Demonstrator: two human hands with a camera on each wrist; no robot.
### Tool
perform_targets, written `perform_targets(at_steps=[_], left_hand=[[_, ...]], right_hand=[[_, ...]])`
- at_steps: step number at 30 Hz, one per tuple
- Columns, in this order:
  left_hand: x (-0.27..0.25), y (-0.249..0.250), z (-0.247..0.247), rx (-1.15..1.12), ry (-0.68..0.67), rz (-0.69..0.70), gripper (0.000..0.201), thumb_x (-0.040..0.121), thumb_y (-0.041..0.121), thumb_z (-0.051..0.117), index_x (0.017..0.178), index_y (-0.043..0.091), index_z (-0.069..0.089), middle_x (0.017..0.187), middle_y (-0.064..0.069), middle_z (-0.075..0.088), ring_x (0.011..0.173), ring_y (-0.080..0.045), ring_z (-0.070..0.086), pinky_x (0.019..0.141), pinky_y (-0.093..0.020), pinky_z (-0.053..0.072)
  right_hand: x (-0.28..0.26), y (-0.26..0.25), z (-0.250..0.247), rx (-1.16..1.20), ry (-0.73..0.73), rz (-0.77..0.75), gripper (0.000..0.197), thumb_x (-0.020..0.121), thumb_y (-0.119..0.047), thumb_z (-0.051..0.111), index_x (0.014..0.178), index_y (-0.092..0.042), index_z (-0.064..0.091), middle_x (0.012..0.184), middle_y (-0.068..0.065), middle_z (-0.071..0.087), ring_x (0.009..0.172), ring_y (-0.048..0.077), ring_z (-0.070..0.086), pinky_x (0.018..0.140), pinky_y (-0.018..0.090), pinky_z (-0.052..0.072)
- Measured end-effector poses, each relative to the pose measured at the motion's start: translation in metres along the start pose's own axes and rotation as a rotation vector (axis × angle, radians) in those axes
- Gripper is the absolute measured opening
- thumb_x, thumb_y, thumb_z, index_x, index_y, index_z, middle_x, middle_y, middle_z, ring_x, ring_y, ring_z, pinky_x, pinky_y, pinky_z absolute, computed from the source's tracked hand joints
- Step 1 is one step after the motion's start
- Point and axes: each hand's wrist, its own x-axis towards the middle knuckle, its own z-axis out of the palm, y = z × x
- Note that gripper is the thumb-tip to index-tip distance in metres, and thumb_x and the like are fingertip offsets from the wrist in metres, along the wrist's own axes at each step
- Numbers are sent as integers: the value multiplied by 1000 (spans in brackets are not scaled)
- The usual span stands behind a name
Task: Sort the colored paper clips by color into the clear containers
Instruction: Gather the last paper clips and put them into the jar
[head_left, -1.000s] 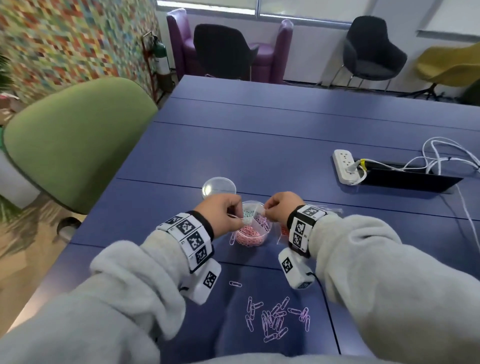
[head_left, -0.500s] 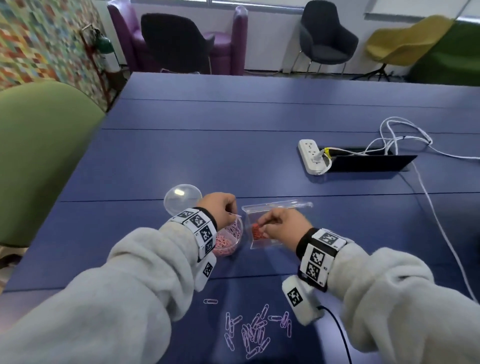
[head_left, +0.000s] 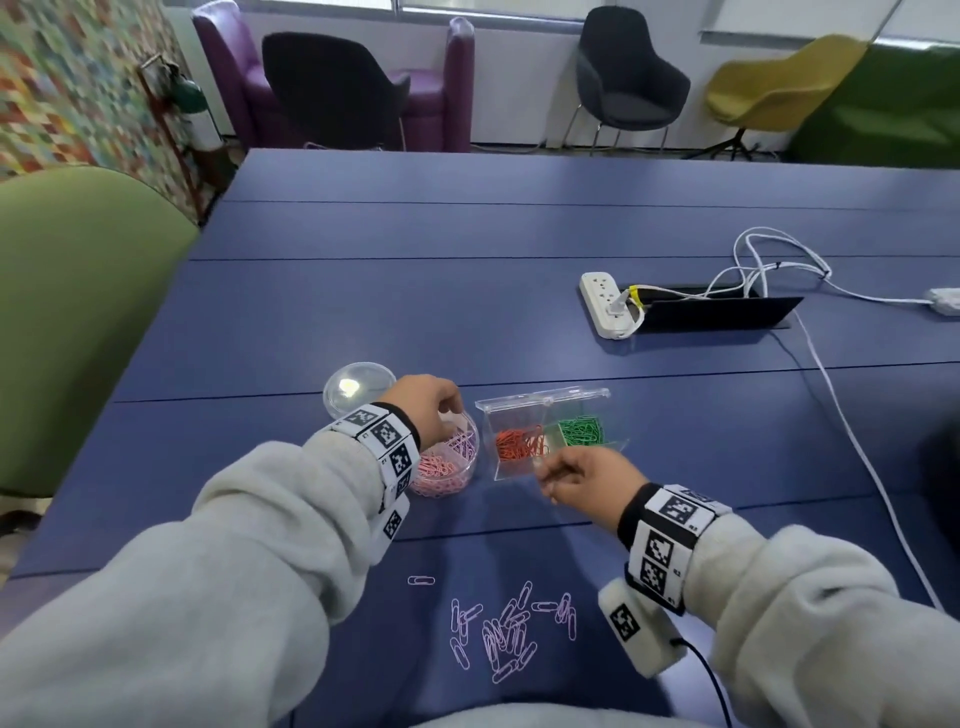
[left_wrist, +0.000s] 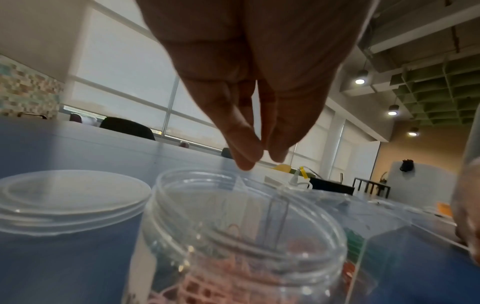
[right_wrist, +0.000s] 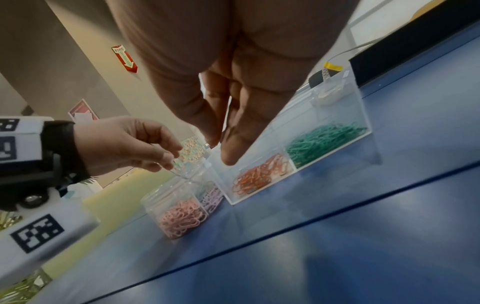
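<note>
A round clear jar holds pink clips on one side and lilac clips on the other. My left hand hovers over its mouth. Its thumb and fingers pinch a thin pale strip that reaches down to the rim; clip or divider, I cannot tell. Right of the jar stands a clear box with orange clips and green clips. My right hand hangs at the box's near edge, fingertips gathered, nothing seen in them. Several loose lilac clips lie close to me.
The jar's clear lid lies behind the jar. One lilac clip lies apart, left of the pile. A white power strip and its cables run along the table's right side. A green chair stands at the left edge.
My right hand has drawn back from the orange compartment toward me. The left hand has stayed over the jar, still pinching the thin strip.
</note>
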Motion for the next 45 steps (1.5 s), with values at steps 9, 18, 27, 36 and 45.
perform_targets(at_steps=[9, 18, 27, 36, 45], left_hand=[[-62, -3, 26, 4, -174, 130, 12, 80, 25, 67, 92, 24, 63, 71, 14, 50, 71, -8, 49, 58, -10, 33], [-103, -22, 70, 246, -430, 16, 26, 80, 12, 57, 106, 17, 61, 111, -2, 63, 102, -22, 59, 73, -21, 39], [-114, 4, 88, 105, -436, 93, 34, 79, 22, 66, 112, 20, 58, 108, 1, 64, 100, -18, 59, 77, -21, 40], [-140, 16, 112, 153, -357, 108, 86, 61, 59, 76, 128, 18, 40, 120, -1, 41, 113, -20, 46, 97, -33, 40], [-130, 29, 116, 165, -367, 116, 58, 78, 42, 69, 123, 14, 44, 121, -6, 43, 113, -25, 47, 95, -34, 40]], right_hand=[[-33, 45, 16, -479, -200, 123, 29, 81, -23, 65, 109, -26, 61, 95, -12, 56, 86, 8, 55, 87, 21, 47], [-63, 58, 39, -526, -264, 120, 27, 80, -10, 56, 96, -29, 44, 97, -7, 47, 82, 12, 48, 79, 22, 44], [-59, 29, 73, -518, -267, -70, 34, 83, -19, 60, 117, -18, 55, 103, -5, 45, 87, 13, 49, 87, 25, 47], [-65, 31, 80, -786, -310, -222, 94, 69, -50, 75, 145, -21, 28, 140, 1, 31, 126, 24, 34, 106, 39, 36], [-58, 27, 85, -662, -287, -230, 29, 89, -28, 58, 116, -16, 62, 119, 6, 47, 109, 25, 50, 91, 34, 44]])
